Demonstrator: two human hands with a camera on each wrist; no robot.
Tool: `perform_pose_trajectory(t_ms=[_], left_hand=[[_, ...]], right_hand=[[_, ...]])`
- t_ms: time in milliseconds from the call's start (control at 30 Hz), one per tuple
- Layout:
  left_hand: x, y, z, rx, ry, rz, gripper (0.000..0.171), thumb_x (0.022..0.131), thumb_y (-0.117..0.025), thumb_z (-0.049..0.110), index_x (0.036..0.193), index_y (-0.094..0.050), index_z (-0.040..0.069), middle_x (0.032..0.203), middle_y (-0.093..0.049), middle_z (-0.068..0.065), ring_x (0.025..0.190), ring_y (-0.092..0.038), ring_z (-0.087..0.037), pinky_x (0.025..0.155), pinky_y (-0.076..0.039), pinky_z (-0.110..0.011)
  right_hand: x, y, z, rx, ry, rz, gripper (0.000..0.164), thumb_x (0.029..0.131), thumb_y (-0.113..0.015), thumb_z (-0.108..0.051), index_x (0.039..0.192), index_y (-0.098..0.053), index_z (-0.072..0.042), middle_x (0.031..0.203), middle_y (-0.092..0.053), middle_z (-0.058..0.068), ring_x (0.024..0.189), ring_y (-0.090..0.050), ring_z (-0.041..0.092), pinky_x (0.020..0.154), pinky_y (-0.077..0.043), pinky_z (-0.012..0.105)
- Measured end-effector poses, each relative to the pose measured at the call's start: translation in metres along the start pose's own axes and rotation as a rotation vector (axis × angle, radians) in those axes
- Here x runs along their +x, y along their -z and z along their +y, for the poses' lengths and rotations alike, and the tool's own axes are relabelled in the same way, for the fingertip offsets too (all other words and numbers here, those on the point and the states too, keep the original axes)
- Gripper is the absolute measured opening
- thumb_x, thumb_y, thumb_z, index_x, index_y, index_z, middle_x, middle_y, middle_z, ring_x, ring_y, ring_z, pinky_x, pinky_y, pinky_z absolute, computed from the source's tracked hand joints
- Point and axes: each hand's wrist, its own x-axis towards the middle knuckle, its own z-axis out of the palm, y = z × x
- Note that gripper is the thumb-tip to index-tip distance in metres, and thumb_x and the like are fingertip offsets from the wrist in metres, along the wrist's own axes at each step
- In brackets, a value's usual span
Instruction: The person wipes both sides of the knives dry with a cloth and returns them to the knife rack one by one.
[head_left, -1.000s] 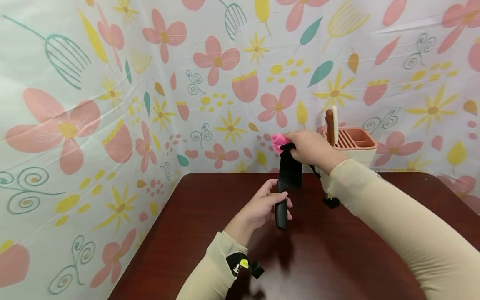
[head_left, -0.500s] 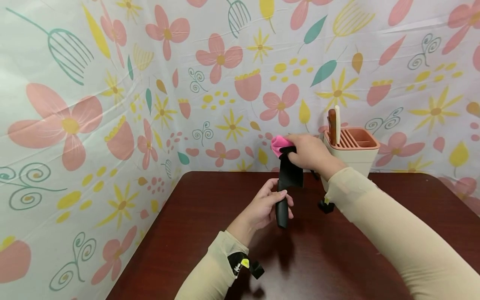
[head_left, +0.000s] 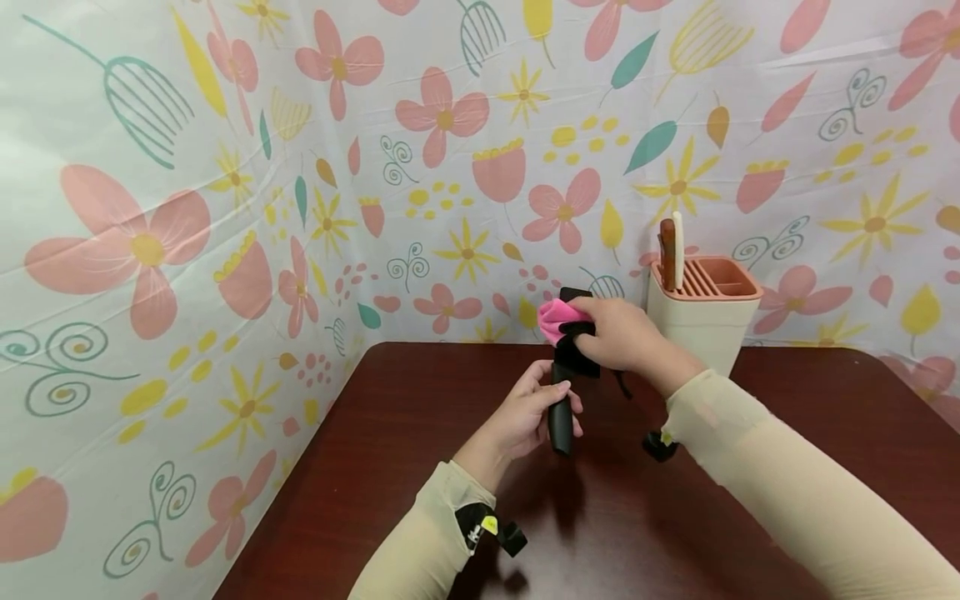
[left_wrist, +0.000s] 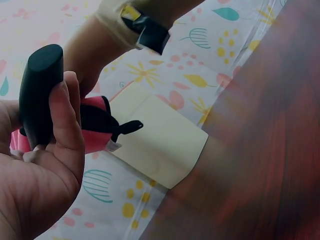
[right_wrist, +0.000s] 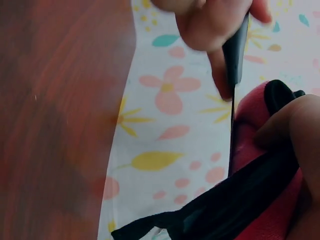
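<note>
Over the table my left hand [head_left: 517, 417] grips the black handle [head_left: 560, 427] of a broad-bladed cleaver, held up with its blade [head_left: 576, 364] pointing away. My right hand [head_left: 624, 335] pinches a pink cloth [head_left: 558, 320] with black trim against the blade. The cloth covers the blade's middle, and the blade's far end shows above it. In the left wrist view the handle's butt [left_wrist: 46, 60] rises out of my curled fingers. Seen from the right wrist, the blade is a thin dark line beside the cloth [right_wrist: 250, 110], and a black strip of trim hangs down.
A cream knife holder [head_left: 701, 329] with a slotted orange-pink top stands at the back right of the dark red table [head_left: 420, 400]. A brown handle [head_left: 667, 254] and a white handle [head_left: 678, 250] stick up from its slots. Flower-patterned sheeting [head_left: 480, 208] hangs behind and at the left.
My right hand and the cloth have moved down the blade toward the handle, uncovering the blade's far end. My left hand keeps its grip on the cleaver in nearly the same place.
</note>
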Motion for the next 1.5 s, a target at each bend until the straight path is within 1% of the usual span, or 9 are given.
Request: perform_pose_trajectory(t_ms=[267,500,800,933,1100,1200,1333,1400,1500], left_hand=[[0.000,0.003,-0.001,0.002,-0.026,-0.004,0.019,0.110,-0.046,0.018,0.127,-0.038,0.022,0.086,-0.068,0.000,0.064,-0.073,-0.014,0.063,-0.063,-0.031],[-0.002,0.005,-0.001,0.015,-0.028,0.001,0.030,0.110,-0.044,0.016,0.138,-0.036,0.021,0.085,-0.068,0.001,0.063,-0.073,-0.013,0.063,-0.063,-0.029],[-0.002,0.007,-0.002,0.044,-0.027,0.006,0.036,0.110,-0.044,0.016,0.145,-0.035,0.022,0.089,-0.065,-0.001,0.063,-0.072,-0.013,0.060,-0.062,-0.029],[-0.002,0.008,-0.003,0.061,-0.026,-0.014,0.039,0.111,-0.043,0.017,0.148,-0.035,0.024,0.090,-0.065,-0.001,0.063,-0.072,-0.013,0.062,-0.062,-0.030],[0.000,0.007,-0.004,0.067,-0.036,-0.028,0.037,0.111,-0.043,0.018,0.147,-0.039,0.023,0.089,-0.066,0.001,0.063,-0.072,-0.012,0.064,-0.063,-0.031],[0.000,0.007,-0.004,0.068,-0.031,-0.032,0.037,0.111,-0.043,0.017,0.147,-0.039,0.023,0.090,-0.067,0.001,0.063,-0.072,-0.012,0.064,-0.063,-0.032],[-0.001,0.008,-0.005,0.077,-0.011,-0.008,0.039,0.111,-0.043,0.016,0.149,-0.038,0.024,0.091,-0.067,0.000,0.063,-0.072,-0.014,0.064,-0.063,-0.032],[-0.001,0.007,-0.006,0.075,-0.001,0.007,0.040,0.110,-0.044,0.016,0.149,-0.039,0.025,0.091,-0.067,-0.001,0.063,-0.071,-0.015,0.064,-0.063,-0.033],[0.000,0.006,-0.007,0.082,0.010,0.022,0.035,0.110,-0.046,0.018,0.145,-0.041,0.022,0.091,-0.069,-0.001,0.063,-0.071,-0.014,0.062,-0.063,-0.032]], right_hand=[[-0.020,-0.002,-0.014,0.044,0.027,0.015,0.043,0.084,-0.066,-0.015,0.127,-0.068,-0.015,0.083,-0.071,0.003,0.069,-0.057,0.018,0.065,-0.048,0.038],[-0.031,-0.004,-0.021,0.069,0.047,0.017,0.042,0.083,-0.067,-0.015,0.125,-0.068,-0.019,0.074,-0.063,0.000,0.063,-0.052,0.016,0.059,-0.042,0.032],[-0.042,-0.004,-0.030,0.114,0.066,0.002,0.038,0.084,-0.067,-0.013,0.121,-0.069,-0.019,0.074,-0.061,-0.003,0.066,-0.052,0.014,0.062,-0.043,0.031],[-0.048,-0.004,-0.033,0.116,0.067,0.009,0.034,0.085,-0.068,-0.015,0.118,-0.069,-0.019,0.073,-0.061,-0.004,0.069,-0.054,0.014,0.064,-0.044,0.031],[-0.054,0.002,-0.037,0.113,0.088,0.008,0.019,0.086,-0.070,-0.015,0.103,-0.067,-0.021,0.067,-0.053,-0.006,0.069,-0.051,0.013,0.064,-0.042,0.031],[-0.054,0.009,-0.038,0.105,0.101,-0.041,0.022,0.088,-0.070,-0.016,0.109,-0.069,-0.022,0.069,-0.054,-0.008,0.069,-0.051,0.011,0.064,-0.043,0.030],[-0.050,0.022,-0.038,0.094,0.131,-0.172,0.033,0.090,-0.071,-0.016,0.122,-0.070,-0.024,0.073,-0.060,-0.011,0.069,-0.053,0.008,0.065,-0.045,0.028],[-0.047,0.031,-0.038,0.090,0.154,-0.240,0.031,0.091,-0.072,-0.017,0.121,-0.070,-0.025,0.072,-0.060,-0.012,0.069,-0.054,0.007,0.066,-0.046,0.027],[-0.043,0.045,-0.036,0.090,0.183,-0.308,0.028,0.092,-0.073,-0.016,0.118,-0.071,-0.024,0.080,-0.065,-0.012,0.073,-0.057,0.006,0.070,-0.047,0.027]])
